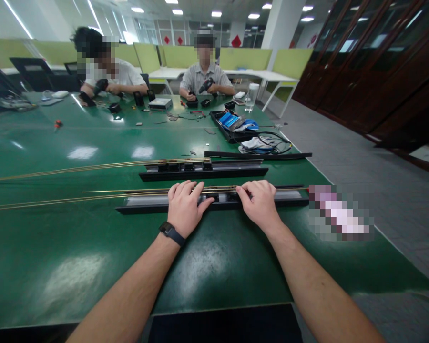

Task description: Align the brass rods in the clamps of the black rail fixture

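A long black rail (pixel 207 206) with a pale inner face lies crosswise on the table in front of me. Thin brass-coloured rods (pixel 107 195) run along its far side and stick out well past its left end. My left hand (pixel 186 205) grips the rail left of its middle, fingers over the far side and thumb stretched inward. Closed at the thumb and forefinger, my right hand (pixel 259 202) pinches the rods farther right; its other fingertips are hidden. Between the hands, small black blocks (pixel 232 196) sit inside the rail, partly covered.
Behind lies a second black rail (pixel 203 174) with blocks and rods. Beyond it are a black strip (pixel 257 156), coiled cables (pixel 271 143) and a black tray (pixel 223 128). Two people (pixel 110 78) (pixel 205 76) hold power drills across the table. A blurred pink-white patch (pixel 338 212) lies right.
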Available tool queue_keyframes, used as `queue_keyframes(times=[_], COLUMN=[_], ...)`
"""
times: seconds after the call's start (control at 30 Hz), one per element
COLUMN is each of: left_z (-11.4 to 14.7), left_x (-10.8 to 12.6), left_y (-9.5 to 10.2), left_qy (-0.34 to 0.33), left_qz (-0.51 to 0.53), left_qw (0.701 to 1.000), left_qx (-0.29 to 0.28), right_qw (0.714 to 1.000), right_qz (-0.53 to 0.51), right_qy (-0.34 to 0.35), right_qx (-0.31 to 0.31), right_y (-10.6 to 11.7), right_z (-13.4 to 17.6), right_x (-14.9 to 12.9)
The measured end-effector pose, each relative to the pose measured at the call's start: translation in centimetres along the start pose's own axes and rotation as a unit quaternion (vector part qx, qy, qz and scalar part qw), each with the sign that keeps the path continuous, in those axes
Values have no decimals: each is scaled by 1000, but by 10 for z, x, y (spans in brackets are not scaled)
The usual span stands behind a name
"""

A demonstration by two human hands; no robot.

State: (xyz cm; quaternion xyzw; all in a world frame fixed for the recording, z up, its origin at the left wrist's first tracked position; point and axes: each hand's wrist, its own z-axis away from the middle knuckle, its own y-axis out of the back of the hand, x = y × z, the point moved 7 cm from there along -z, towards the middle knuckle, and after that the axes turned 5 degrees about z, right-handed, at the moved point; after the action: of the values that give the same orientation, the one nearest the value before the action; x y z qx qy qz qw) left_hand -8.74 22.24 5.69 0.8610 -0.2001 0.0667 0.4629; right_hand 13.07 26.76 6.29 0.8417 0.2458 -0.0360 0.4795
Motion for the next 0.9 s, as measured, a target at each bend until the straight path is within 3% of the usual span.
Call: queue_keyframes(times=[0.9], left_z=[0], left_x=[0], left_y=[-1], left_qy=[3], left_qz=[0], left_qw=[1000], left_qx=[-3], right_qw=[999], right_qz=[32], right_qy=[23], right_qx=[20], right_y=[3], right_z=[3], right_x=[-5])
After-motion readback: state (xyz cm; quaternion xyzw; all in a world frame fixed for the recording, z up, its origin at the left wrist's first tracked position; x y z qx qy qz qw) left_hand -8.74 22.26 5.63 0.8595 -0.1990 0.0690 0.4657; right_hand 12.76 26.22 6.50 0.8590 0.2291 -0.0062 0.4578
